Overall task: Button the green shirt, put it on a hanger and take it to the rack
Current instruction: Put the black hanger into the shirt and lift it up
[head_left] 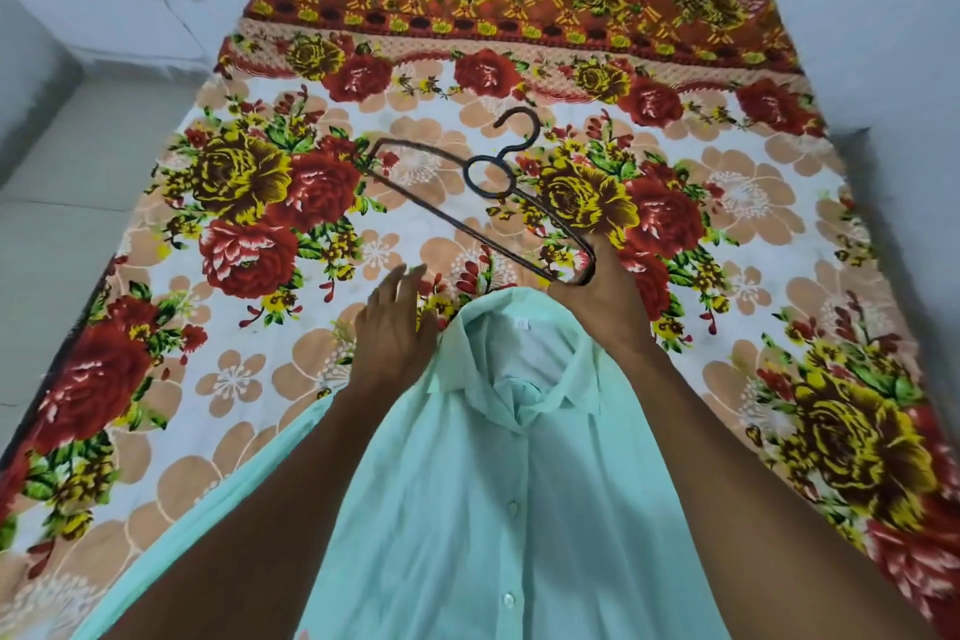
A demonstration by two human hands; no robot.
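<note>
Nearest the camera, the pale mint-green, thin woven button-up shirt lies face up on the bed, its placket closed by small pearly round buttons and its soft collar spread open toward the far side. The left hand rests just beside the collar's left edge with fingers straight and relaxed, its grip wide and holding nothing. The right hand, just beyond the collar's right side, has its grip closed round one end of the dark, thin bent-wire hanger, whose long arm, ring and hook reach out over the bedspread. The likeliest trouble, in my judgement, is the rigid wire end catching the flimsy collar or the top of the placket as it is fed in, which could strain a button or drag the slack cloth into a bunch; holding the hanger by one end also leaves the far arm free to swing and snag. Beyond lies the plush floral bedspread in red, yellow and peach, slightly napped, then smooth pale walls.
</note>
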